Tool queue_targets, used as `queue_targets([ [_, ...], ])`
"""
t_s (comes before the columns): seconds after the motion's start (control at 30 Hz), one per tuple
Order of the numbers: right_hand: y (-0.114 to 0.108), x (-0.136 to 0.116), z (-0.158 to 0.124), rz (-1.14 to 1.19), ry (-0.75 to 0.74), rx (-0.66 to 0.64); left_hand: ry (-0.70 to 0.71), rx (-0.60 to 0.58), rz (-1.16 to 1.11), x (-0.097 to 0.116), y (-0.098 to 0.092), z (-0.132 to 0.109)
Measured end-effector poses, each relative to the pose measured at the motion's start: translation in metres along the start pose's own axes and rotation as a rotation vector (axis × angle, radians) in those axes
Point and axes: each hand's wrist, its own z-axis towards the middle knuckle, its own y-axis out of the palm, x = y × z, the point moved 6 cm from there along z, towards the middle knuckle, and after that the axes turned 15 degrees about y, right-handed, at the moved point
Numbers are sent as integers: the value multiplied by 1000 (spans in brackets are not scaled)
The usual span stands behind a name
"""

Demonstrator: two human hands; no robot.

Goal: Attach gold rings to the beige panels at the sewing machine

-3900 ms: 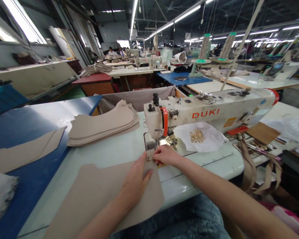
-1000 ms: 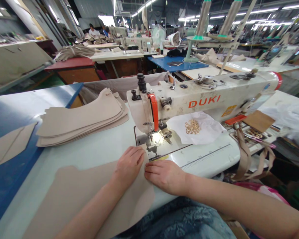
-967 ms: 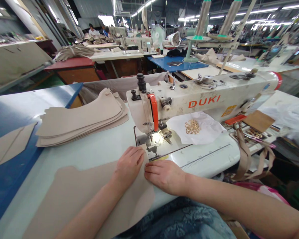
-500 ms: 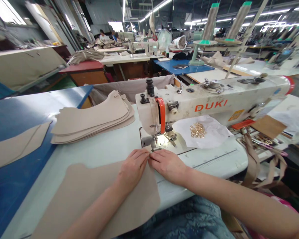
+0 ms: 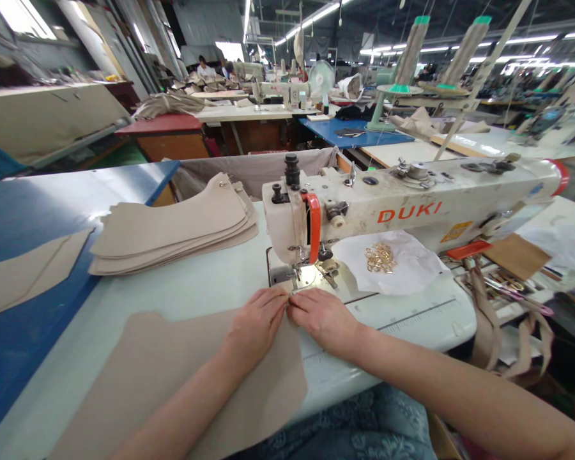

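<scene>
A beige fabric panel (image 5: 172, 358) lies on the pale sewing table, its upper corner just in front of the needle of the white sewing machine (image 5: 354, 211). My left hand (image 5: 259, 319) pinches that corner from the left, fingers pressed together. From the right, my right hand (image 5: 323, 319) closes on the same corner, its fingertips touching those of the left. The fingers hide most of the corner. Small gold metal rings (image 5: 381, 257) lie on a white cloth (image 5: 412, 262) to the right of the needle.
A stack of beige panels (image 5: 172, 223) sits behind on the left. More panels (image 5: 33, 271) lie on a blue table (image 5: 9, 217). Scissors (image 5: 517, 295) and strips of webbing (image 5: 486, 319) are at the right. Thread cones (image 5: 414, 48) stand behind the machine.
The view has shifted slightly, so the machine and background appear a little lower. Both hands stay at the panel's corner, with hardly any visible movement.
</scene>
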Motion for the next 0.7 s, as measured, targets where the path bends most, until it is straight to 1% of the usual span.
queue_targets([
  [0.17,-2,18,4,-24,32,-16,37,12,36,-8,12,14],
  [0.33,-1,30,11,-33,56,-23,63,-23,61,-14,17,26],
  [0.43,2,34,12,-38,72,-24,68,-34,55,-16,18,30],
  [0.7,0,37,16,-63,96,5,18,5,65,-24,20,30],
])
